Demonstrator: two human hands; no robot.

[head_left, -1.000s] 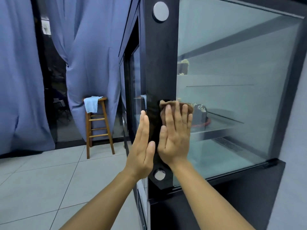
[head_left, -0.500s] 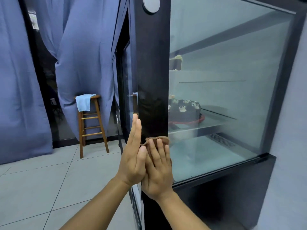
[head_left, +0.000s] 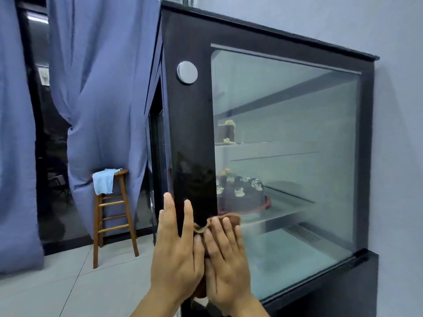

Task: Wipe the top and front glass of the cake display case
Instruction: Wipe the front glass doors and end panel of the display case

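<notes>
Right hand (head_left: 225, 255) lies flat, pressing the crumpled brown cloth (head_left: 226, 219) against the black-framed glass cake display case (head_left: 190, 138); left hand (head_left: 176, 250) open beside it (touching). Best keep even pressure, overlapping strokes.

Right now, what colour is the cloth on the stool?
Light blue cloth, draped over the wooden stool. It shows clearly in the head view.

No text, label, brand, number or sign can be read anywhere: not on the case (head_left: 190, 124), its round silver disc (head_left: 187, 72) or the pale paper (head_left: 44, 75) behind the dark doorway, too blurred to read
</notes>
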